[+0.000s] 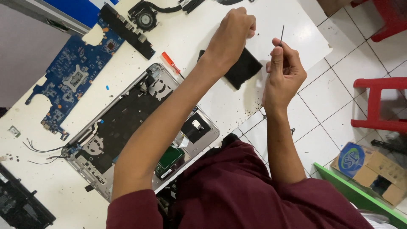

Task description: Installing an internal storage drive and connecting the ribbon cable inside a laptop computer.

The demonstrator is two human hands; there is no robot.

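Hands are up over the far part of the white table point(203, 25), both raised above a flat black rectangular part point(243, 68) that lies on the tabletop between and just under them. The left hand point(232, 32) is curled into a loose fist, fingers folded in; whether anything small is pinched inside it I cannot tell. The right hand point(283, 72) is closed around a thin dark rod point(282, 34), probably a slim tool shaft, held upright between thumb and fingers so its tip sticks out above the knuckles.

Just on the near side of the left wrist lies a small screwdriver with an orange-red handle point(169, 62), flat on the table. Under the left forearm sits an opened laptop base point(127, 127), silver-framed, its dark insides and small speakers exposed. Farther out beyond the left elbow rests a blue circuit board point(70, 80), and beyond the left hand, near the table's far edge, a cooling fan with its heat pipe point(146, 18) beside a long black strip part point(127, 30). Tiny dark specks, perhaps screws, dot the table around the black part.

Off to the right of the right hand, on the tiled floor point(335, 97), stand a red plastic stool point(377, 106) and an open cardboard box point(373, 169).
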